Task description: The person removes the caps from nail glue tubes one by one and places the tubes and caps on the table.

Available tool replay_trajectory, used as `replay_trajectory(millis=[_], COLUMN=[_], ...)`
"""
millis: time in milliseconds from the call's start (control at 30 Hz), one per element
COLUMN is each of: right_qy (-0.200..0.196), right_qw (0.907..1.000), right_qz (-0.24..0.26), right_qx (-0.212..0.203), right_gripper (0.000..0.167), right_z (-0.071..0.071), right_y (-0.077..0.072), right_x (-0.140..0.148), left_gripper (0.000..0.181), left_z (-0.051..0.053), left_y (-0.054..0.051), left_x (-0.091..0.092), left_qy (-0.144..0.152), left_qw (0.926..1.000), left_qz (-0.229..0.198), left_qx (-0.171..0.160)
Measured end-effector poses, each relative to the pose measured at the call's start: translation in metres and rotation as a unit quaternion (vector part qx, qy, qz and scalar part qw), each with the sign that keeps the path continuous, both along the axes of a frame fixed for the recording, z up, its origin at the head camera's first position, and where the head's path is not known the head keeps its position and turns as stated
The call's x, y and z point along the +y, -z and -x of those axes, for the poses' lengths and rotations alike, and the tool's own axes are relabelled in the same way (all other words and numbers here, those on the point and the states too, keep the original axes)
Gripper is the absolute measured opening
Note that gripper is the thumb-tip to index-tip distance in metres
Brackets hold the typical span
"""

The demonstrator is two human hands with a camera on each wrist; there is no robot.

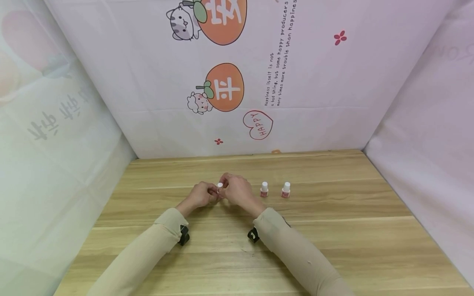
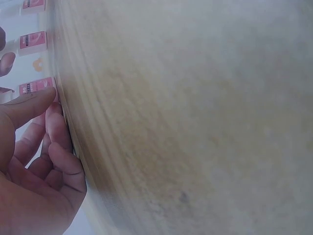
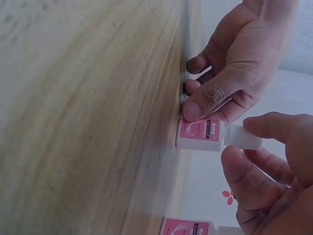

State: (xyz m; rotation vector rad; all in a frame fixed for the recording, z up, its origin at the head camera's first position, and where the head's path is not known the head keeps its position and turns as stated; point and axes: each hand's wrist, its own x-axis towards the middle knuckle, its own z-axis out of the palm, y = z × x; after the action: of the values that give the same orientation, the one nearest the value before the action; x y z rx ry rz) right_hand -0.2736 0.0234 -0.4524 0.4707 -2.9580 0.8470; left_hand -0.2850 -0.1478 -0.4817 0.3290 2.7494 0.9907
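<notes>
A small white bottle with a pink label [image 3: 200, 132] stands upright on the wooden table, between both hands. In the right wrist view the left hand [image 3: 234, 63] pinches the bottle's lower body between thumb and fingers. The right hand [image 3: 279, 166] holds its white cap [image 3: 244, 137] with thumb and fingertips. The head view shows the left hand [image 1: 203, 195] at the bottle's left and the right hand [image 1: 238, 190] at its right, partly covering it. In the left wrist view the left thumb lies against the label [image 2: 36, 87].
Two more capped bottles stand to the right of the hands, one nearer [image 1: 264, 189] and one farther [image 1: 286, 190]. The wooden table [image 1: 333, 230] meets a printed white cloth backdrop [image 1: 303, 131] behind, with white cloth at both sides.
</notes>
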Motion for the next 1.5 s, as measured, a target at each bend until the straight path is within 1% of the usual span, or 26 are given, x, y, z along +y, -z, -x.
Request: replay_trajectory(millis=[167, 267, 467, 600, 800, 867, 1033, 1267, 1367, 1500], right_qy=[-0.008, -0.006, -0.009, -0.017, -0.013, -0.013, -0.019, -0.011, -0.013, -0.016], right_qw=[1.0000, 1.0000, 0.9998, 0.9997, 0.9997, 0.9997, 0.9996, 0.9997, 0.9997, 0.9997], right_qz=[0.000, 0.003, 0.015, 0.015, 0.018, 0.022, 0.017, 0.018, 0.018, 0.017], right_qx=[0.001, 0.002, 0.005, 0.013, 0.012, 0.007, 0.011, 0.012, 0.012, 0.013], right_gripper=[0.016, 0.017, 0.016, 0.017, 0.018, 0.017, 0.016, 0.017, 0.015, 0.016], right_z=[-0.0007, -0.0007, -0.0008, -0.0008, -0.0004, -0.0006, -0.0011, -0.0001, -0.0001, -0.0006], right_y=[-0.0014, -0.0016, -0.0009, -0.0002, -0.0001, -0.0002, 0.0002, 0.0021, 0.0021, 0.0022], right_x=[0.0002, 0.0003, -0.0001, -0.0001, 0.0005, 0.0006, 0.0004, 0.0010, 0.0007, 0.0004], left_gripper=[0.015, 0.016, 0.019, 0.018, 0.017, 0.018, 0.018, 0.018, 0.019, 0.018], left_z=[0.0004, 0.0004, 0.0002, 0.0003, -0.0001, 0.0000, -0.0005, -0.0001, -0.0006, -0.0006], left_y=[-0.0003, -0.0005, -0.0001, -0.0005, -0.0013, -0.0010, -0.0007, 0.0000, 0.0003, 0.0009], left_x=[0.0001, 0.0003, 0.0008, 0.0014, 0.0014, 0.0014, 0.0013, 0.0007, 0.0005, 0.0001], left_qy=[0.000, 0.001, -0.002, -0.003, 0.000, 0.000, -0.002, -0.001, -0.004, 0.001], left_qw=[1.0000, 1.0000, 1.0000, 1.0000, 1.0000, 1.0000, 1.0000, 1.0000, 1.0000, 1.0000], left_qz=[0.000, 0.000, -0.003, 0.001, 0.002, 0.001, -0.001, 0.002, 0.001, 0.002], left_qx=[0.005, 0.008, -0.001, 0.001, 0.008, 0.005, -0.002, 0.005, 0.001, 0.005])
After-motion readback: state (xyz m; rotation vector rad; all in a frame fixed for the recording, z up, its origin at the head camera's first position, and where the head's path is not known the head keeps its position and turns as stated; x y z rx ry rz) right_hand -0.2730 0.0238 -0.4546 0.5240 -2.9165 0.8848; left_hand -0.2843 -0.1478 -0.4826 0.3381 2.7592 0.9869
